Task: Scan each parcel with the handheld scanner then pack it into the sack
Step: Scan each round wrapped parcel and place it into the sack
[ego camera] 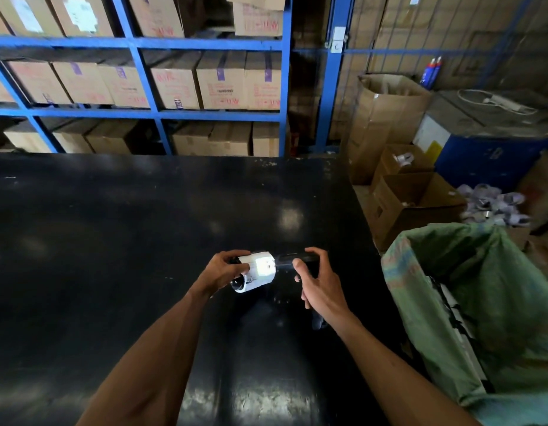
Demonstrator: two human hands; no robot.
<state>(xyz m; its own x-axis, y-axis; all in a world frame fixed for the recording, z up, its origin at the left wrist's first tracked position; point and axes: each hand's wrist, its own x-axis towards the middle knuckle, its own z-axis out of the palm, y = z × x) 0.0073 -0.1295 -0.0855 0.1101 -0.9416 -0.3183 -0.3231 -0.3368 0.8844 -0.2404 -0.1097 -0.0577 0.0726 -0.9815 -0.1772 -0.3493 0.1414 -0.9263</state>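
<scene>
A big black table, smooth and shiny, fills the middle of a storeroom. Near its 5 o'clock part, just above the top, is the parcel: a small roll wrapped in black plastic with a white paper label around it, and a bright patch of light glows on the label. The left hand is closed around the roll's end at 9 o'clock. The right hand is at 3 o'clock of the parcel, fingers curled around a dark scanner that is hard to see. At 3 o'clock of the table stands an open green woven sack, crinkly and soft. At 12 o'clock, blue metal shelves hold brown cardboard boxes.
</scene>
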